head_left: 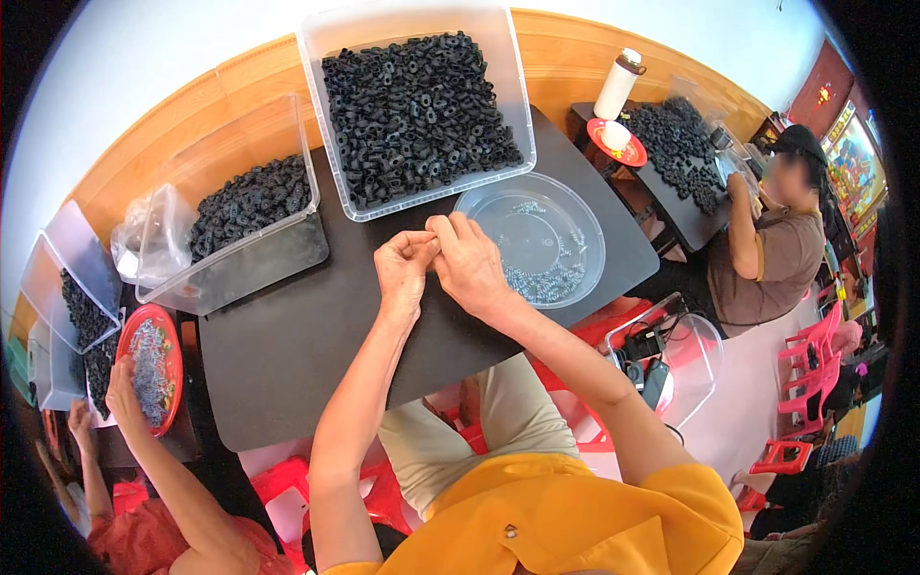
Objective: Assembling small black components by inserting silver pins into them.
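My left hand (403,273) and my right hand (471,261) meet above the dark table (287,383), fingertips pinched together. Whatever they hold is too small or too hidden to make out. Beside my right hand lies a round clear plastic dish (596,230) with many small silvery metal pieces (546,284), most along its near side. Just beyond my hands stands a large clear tub (441,196) filled with small black plastic parts (412,115). A second clear bin (240,264), to the left, holds more black parts (254,203).
At the left, a co-worker's hand (123,393) is near a red tray (172,383) of metal pieces. Another person (771,240) sits at a table at the right with piled black parts (676,144) and a white bottle (618,86). A clear box (709,350) with black devices stands beside my table.
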A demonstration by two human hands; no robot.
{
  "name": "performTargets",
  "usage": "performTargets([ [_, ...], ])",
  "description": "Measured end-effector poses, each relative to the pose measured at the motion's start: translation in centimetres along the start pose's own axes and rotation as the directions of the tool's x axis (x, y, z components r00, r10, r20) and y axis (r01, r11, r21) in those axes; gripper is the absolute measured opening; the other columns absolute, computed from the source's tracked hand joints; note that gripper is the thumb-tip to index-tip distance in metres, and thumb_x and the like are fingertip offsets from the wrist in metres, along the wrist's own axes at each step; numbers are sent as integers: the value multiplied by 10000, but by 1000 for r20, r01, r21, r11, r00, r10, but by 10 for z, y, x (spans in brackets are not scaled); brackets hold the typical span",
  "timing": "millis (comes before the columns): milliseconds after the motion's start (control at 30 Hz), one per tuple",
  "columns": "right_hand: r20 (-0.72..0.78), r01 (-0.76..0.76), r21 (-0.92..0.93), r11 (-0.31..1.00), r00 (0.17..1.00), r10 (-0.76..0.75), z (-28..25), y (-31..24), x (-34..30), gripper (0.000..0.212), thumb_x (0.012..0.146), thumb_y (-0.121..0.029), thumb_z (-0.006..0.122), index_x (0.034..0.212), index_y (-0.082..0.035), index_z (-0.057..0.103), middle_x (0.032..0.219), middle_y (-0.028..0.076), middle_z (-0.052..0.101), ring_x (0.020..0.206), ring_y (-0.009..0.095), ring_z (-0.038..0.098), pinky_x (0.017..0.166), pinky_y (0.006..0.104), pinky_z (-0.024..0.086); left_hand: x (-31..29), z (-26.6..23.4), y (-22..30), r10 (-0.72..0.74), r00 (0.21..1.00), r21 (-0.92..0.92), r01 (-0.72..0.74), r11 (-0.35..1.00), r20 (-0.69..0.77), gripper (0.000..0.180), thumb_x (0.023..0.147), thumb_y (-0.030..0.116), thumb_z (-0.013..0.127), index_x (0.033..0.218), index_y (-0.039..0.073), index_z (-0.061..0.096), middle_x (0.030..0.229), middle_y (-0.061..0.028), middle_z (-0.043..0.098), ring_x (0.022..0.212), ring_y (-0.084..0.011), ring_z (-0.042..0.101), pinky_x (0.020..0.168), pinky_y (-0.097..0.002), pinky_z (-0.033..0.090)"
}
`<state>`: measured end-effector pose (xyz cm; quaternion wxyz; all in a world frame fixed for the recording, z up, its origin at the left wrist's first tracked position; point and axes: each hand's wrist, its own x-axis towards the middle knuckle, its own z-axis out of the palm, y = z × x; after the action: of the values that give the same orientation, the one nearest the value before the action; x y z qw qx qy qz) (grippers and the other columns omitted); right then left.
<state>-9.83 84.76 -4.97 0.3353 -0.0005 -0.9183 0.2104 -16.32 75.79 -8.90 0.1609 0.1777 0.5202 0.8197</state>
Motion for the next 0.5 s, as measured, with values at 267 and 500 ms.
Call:
performTargets([
  [267, -15, 27, 13, 1000, 1000, -27, 4, 4, 1, 290, 652, 44, 544, 920, -43, 474, 857, 127, 502, 796, 335, 505, 657, 433, 432, 0, 2, -6, -17, 999, -10, 17, 1000, -37, 43, 791, 44, 634, 808, 20, 602, 709, -12, 611, 586, -61, 534, 539, -196, 430],
  [500, -38, 71, 37, 997, 997, -70, 11, 5, 3, 294, 630, 64, 531, 896, -47, 471, 832, 118, 506, 762, 333, 512, 642, 423, 432, 3, -1, -5, -47, 999, -86, 44, 995, -27, 47, 794, 22, 630, 819, -2, 598, 700, -20, 607, 594, -55, 530, 553, -195, 432],
])
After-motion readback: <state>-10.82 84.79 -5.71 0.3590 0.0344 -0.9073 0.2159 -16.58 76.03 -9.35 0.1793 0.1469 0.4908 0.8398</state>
